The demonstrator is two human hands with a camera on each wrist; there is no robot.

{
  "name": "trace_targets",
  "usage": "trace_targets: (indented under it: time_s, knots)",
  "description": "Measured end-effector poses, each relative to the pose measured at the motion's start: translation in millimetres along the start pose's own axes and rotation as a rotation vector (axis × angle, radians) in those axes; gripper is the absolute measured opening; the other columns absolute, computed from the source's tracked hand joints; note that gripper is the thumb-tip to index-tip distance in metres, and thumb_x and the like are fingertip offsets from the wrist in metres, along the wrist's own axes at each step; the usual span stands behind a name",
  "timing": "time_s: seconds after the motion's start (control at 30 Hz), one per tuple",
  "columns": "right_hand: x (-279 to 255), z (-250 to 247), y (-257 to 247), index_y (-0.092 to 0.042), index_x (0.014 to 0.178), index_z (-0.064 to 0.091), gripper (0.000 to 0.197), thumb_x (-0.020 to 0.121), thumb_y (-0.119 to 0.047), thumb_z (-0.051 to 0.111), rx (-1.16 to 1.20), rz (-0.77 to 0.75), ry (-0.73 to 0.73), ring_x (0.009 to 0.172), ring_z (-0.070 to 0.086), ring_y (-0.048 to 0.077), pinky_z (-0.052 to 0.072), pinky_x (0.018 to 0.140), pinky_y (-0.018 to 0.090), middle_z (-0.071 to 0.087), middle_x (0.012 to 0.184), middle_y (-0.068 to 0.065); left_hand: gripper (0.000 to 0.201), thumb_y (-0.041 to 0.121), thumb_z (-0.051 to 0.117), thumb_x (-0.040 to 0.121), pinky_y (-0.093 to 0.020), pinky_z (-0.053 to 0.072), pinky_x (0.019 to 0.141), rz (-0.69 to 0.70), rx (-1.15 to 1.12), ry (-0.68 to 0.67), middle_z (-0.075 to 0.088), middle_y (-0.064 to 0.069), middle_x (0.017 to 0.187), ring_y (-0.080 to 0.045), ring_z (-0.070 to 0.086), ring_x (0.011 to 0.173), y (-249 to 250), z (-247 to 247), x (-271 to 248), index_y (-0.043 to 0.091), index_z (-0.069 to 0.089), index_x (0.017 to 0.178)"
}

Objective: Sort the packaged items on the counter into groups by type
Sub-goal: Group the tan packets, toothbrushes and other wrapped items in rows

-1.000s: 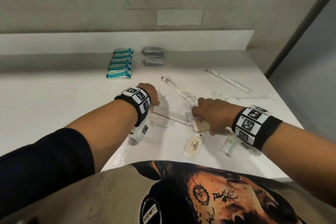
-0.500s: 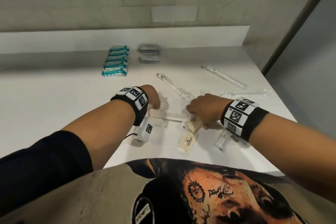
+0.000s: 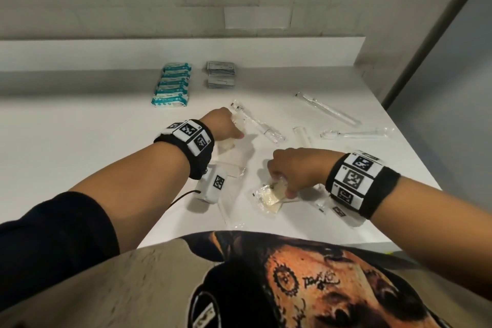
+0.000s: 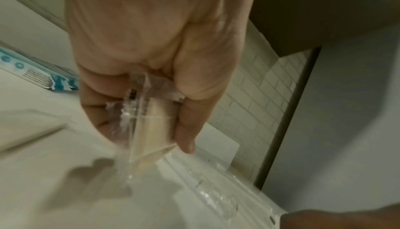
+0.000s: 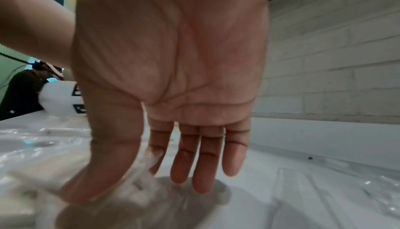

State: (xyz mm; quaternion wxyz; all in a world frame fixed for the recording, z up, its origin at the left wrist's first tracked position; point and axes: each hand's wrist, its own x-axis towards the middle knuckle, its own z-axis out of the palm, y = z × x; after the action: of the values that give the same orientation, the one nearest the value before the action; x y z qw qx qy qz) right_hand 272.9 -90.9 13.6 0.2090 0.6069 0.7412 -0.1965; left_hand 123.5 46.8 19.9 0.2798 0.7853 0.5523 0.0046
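Note:
My left hand [image 3: 226,130] grips a clear-wrapped cream comb [image 4: 155,118] between thumb and fingers, held just above the counter's middle; most of the comb is hidden under that hand in the head view. My right hand [image 3: 282,181] is low over two cream soap packets [image 3: 270,196] near the front edge, and its thumb and forefinger pinch the upper packet's clear wrapper [image 5: 142,176]. A row of teal packets [image 3: 173,85] and a stack of grey sachets [image 3: 221,77] lie sorted at the back.
Clear toothbrush packets lie loose: one by my left hand [image 3: 266,130], one at back right [image 3: 327,109], one near the right edge [image 3: 356,133]. Thin clear packets [image 3: 231,168] sit under my left wrist. The counter [image 3: 66,141] ends close on the right and front.
The comb packet that lay between my hands is now in my left hand, further back. My right hand has drawn its soap packet toward me, onto the other soap packet.

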Motion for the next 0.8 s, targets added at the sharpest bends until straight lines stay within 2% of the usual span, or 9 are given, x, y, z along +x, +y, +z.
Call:
trace_targets:
  time_s: [0.07,0.17,0.3,0.4,0.5,0.57,0.67,0.73,0.8]
  knots:
    - [-2,0,1,-0.031,0.117,0.048,0.067,0.060,-0.039,0.083,0.006,-0.030,0.046,0.094,0.047,0.015,0.047,0.078,0.035,0.043,0.108,-0.010,0.056,0.033,0.071,0.081,-0.035,0.047,0.094,0.019,-0.108,0.022,0.059,-0.012,0.127,-0.028,0.057,0.113,-9,-5,-1,0.006,0.054,0.127]
    - [-3,8,-9,-0.033,0.122,0.044,0.078,0.055,-0.045,0.082,-0.115,-0.131,0.059,0.099,0.047,0.016,0.046,0.081,0.034,0.044,0.113,-0.011,0.055,0.029,0.068,0.082,-0.039,0.048,0.095,0.011,-0.291,0.034,0.061,-0.009,0.123,-0.027,0.059,0.108,-24,-8,-7,0.009,0.050,0.129]
    - [-3,15,-15,-0.027,0.122,0.045,0.068,0.065,-0.028,0.082,-0.077,-0.077,0.080,0.101,0.048,0.017,0.039,0.079,0.028,0.048,0.116,-0.007,0.061,0.018,0.068,0.080,-0.040,0.051,0.088,-0.011,-0.594,-0.020,0.063,-0.011,0.115,-0.025,0.064,0.103,-39,-10,-21,0.012,0.040,0.134]
    - [-5,9,-18,-0.024,0.107,0.048,0.047,0.068,-0.022,0.074,-0.077,-0.052,0.031,0.096,0.046,0.017,0.043,0.077,0.030,0.044,0.109,-0.005,0.038,0.009,0.056,0.089,-0.047,0.055,0.085,-0.015,-0.852,-0.089,0.058,-0.009,0.108,-0.024,0.065,0.096,-46,-8,-31,0.018,0.050,0.125]
    - [0,11,-21,-0.028,0.092,0.041,0.041,0.063,-0.009,0.064,-0.069,-0.054,0.006,0.088,0.045,0.017,0.046,0.071,0.031,0.043,0.101,-0.006,0.027,0.013,0.054,0.091,-0.040,0.057,0.079,-0.014,-0.899,-0.070,0.057,-0.002,0.099,-0.018,0.060,0.087,-55,-7,-36,0.018,0.056,0.118]
    - [2,12,-20,-0.032,0.094,0.037,0.046,0.065,-0.006,0.061,0.032,-0.027,-0.028,0.080,0.051,0.016,0.050,0.066,0.034,0.048,0.091,-0.008,0.016,0.016,0.056,0.092,-0.033,0.054,0.074,-0.017,-0.936,-0.059,0.056,0.000,0.094,-0.016,0.056,0.084,-59,-4,-36,0.016,0.058,0.108]
    - [4,0,-18,-0.026,0.104,0.039,0.040,0.077,-0.016,0.067,0.152,0.023,-0.004,0.077,0.051,0.015,0.040,0.057,0.026,0.047,0.083,-0.011,0.008,0.023,0.055,0.095,-0.031,0.051,0.072,0.009,-1.015,-0.035,0.051,0.000,0.091,-0.017,0.055,0.085,-60,-2,-39,0.016,0.054,0.099]
    - [5,-20,-15,-0.024,0.093,0.043,0.032,0.079,-0.023,0.072,0.400,0.061,0.182,0.074,0.052,0.014,0.036,0.054,0.024,0.049,0.079,-0.010,0.017,0.031,0.050,0.098,-0.036,0.052,0.080,0.041,-1.119,-0.028,0.051,-0.003,0.093,-0.019,0.057,0.089,-59,-1,-40,0.014,0.052,0.102]
    - [13,-41,-14,-0.023,0.088,0.047,0.030,0.079,-0.016,0.075,0.794,0.065,0.387,0.071,0.054,0.012,0.038,0.056,0.023,0.055,0.079,-0.006,0.027,0.037,0.042,0.101,-0.046,0.050,0.092,0.099,-1.252,-0.051,0.058,-0.009,0.103,-0.027,0.060,0.100,-56,-1,-42,0.014,0.056,0.105]
